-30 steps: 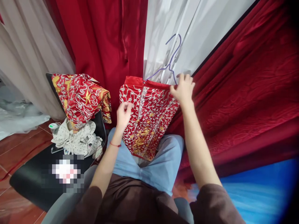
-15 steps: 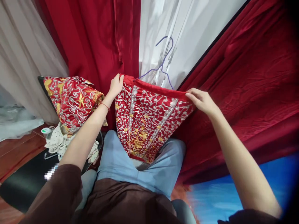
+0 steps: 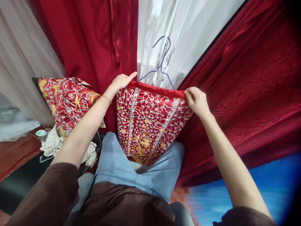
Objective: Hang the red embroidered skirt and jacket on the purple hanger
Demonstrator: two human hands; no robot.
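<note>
You have the embroidered garment (image 3: pixel 150 121) upright in front of you, its lower part between your thighs, over your light-blue trousers (image 3: pixel 138 180). It is red cloth, smooth and slightly shiny along the plain top band (image 3: pixel 161 89), and below that thick with curling silver embroidery, raised silver strips running down it and gold motifs gathered low at the middle. The panel is wide at the top and narrows downward. Your right hand (image 3: pixel 197 99) pinches the band toward its right end between thumb and bent fingers. Your left hand (image 3: pixel 122 81) lies at the band's left end with one digit stretched out toward the hanger (image 3: pixel 161 67); whether its other fingers grip the cloth, you cannot tell. The hanger is thin and purple, with a curved hook, and its arms run down behind the band. To your left, a matching red garment (image 3: pixel 70 102) with silver scrolls and gold shapes drapes over the black chair (image 3: pixel 17 185), with a soft, dotted white cloth (image 3: pixel 52 142) below it. Compared with a second ago, when your left hand was off the band in front of the embroidery, it is now up at the edge; compared with half a second ago, both hands are closer together along it.
</note>
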